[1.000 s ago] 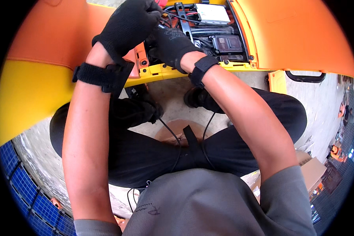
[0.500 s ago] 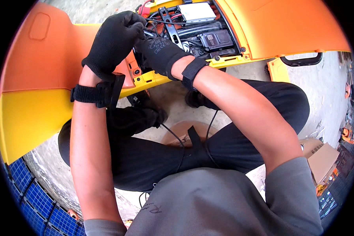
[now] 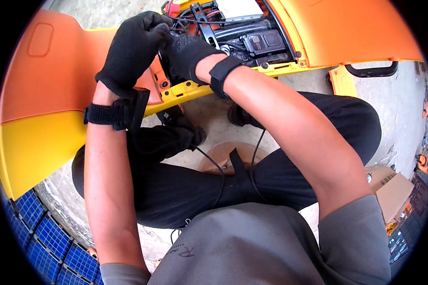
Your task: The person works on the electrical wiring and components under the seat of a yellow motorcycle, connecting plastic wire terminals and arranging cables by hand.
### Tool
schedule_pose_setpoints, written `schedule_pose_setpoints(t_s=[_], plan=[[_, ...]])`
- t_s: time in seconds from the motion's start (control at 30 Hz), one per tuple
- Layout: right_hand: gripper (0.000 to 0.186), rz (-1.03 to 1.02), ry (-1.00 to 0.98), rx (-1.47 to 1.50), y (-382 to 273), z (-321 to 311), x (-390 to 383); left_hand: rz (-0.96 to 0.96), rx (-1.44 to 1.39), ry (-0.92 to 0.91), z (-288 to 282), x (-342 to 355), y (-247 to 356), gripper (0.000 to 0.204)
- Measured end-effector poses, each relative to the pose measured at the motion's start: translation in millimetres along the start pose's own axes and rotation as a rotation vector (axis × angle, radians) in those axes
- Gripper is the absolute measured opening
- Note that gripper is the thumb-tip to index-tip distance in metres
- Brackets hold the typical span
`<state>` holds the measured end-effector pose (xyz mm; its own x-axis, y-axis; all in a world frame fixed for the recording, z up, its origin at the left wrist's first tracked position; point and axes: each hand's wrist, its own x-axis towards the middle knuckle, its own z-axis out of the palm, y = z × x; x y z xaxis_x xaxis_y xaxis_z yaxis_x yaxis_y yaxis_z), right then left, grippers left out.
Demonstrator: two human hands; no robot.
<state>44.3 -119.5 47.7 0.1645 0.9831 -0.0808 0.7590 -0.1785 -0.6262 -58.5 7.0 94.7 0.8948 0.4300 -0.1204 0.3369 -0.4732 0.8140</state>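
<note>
My left hand [image 3: 133, 50], in a black glove, has its fingertips pinched near a bundle of black cables [image 3: 180, 26] in an open yellow-framed compartment. My right hand [image 3: 188, 52], gloved too, is curled just beside it, touching the left; what both grip is hidden. The compartment holds a red connector [image 3: 172, 9], a slotted black bracket [image 3: 202, 23], a white box [image 3: 240, 9] and a black box [image 3: 266, 42]. Its yellow rim [image 3: 183, 89] runs below my hands.
An orange-and-yellow body panel [image 3: 40, 85] is at left, another orange panel [image 3: 347, 31] with a black handle [image 3: 371, 71] at right. My legs are crossed on the concrete floor [image 3: 380, 90]. Blue pallets [image 3: 47, 237] lie lower left, cardboard [image 3: 392, 194] lower right.
The view has shifted, bringing more of the left panel and floor behind it into the picture. My hands stay together at the cables, slightly lower and further left than a second ago.
</note>
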Motion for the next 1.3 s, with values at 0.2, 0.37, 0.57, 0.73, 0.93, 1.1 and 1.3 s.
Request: schedule_pose_setpoints(t_s=[0.2, 0.37, 0.57, 0.73, 0.93, 1.1, 1.3], plan=[[0.031, 0.060, 0.040, 0.120, 0.4, -6.7, 3.0, 0.003, -0.021, 0.063, 4.4, -1.1, 13.7, 0.020], [0.035, 0.082, 0.052, 0.106, -7.2, -0.6, 6.5, -0.031, -0.105, 0.071, -0.8, -2.2, 1.7, 0.023], [0.035, -0.011, 0.105, 0.168, 7.7, 2.1, 4.8, -0.005, -0.070, 0.016, -0.1, -2.1, 8.4, 0.023], [0.031, -0.004, -0.022, 0.007, 5.9, -4.3, 2.1, -0.025, -0.061, -0.021, -1.4, -1.3, 5.6, 0.025], [0.026, 0.046, 0.115, -0.081, -6.8, 6.5, -5.8, 0.087, 0.127, 0.051, 0.3, -1.7, 11.2, 0.021], [0.022, 0.032, 0.053, -0.241, -10.2, 3.3, 3.4, 0.192, 0.219, 0.079, -3.0, 0.5, 5.5, 0.020], [0.023, -0.032, 0.089, -0.175, -3.3, 8.9, 10.4, 0.077, 0.200, 0.131, 2.9, -2.5, 5.2, 0.021]])
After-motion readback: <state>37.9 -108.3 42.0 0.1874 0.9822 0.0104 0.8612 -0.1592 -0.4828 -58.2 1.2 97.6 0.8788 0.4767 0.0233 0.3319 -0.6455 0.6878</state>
